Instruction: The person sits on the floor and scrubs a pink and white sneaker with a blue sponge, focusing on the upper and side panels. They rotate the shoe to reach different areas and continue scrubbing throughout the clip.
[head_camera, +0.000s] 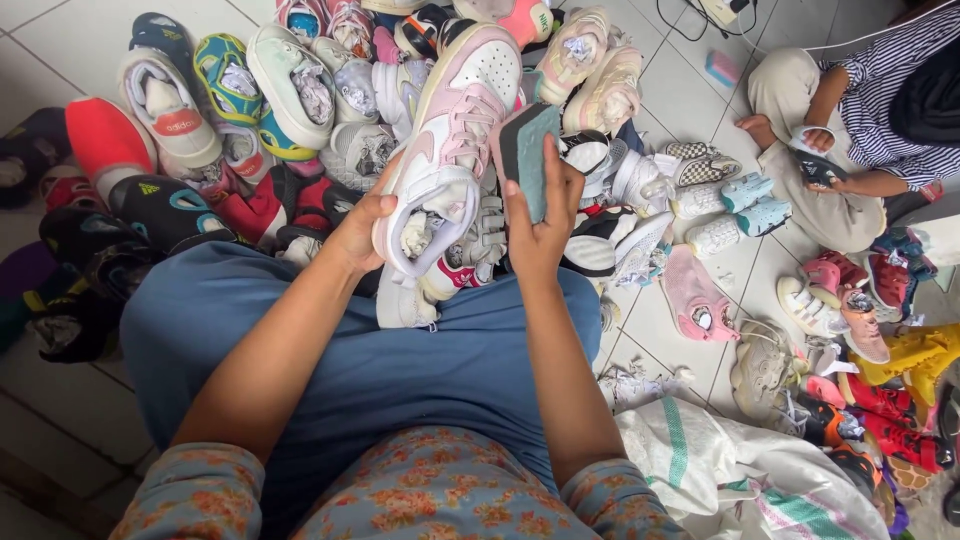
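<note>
- We see the left hand (362, 222) clamped on the heel of a pink-and-white sneaker (452, 135), held up over the blue lap (380, 350).
- Right of the sneaker, the right hand (540, 235) grips a dark sponge block (528, 155), pressed against the shoe's side.
- Behind the sneaker, a heap of shoes (300, 90) covers the tiled floor (680, 90).
</note>
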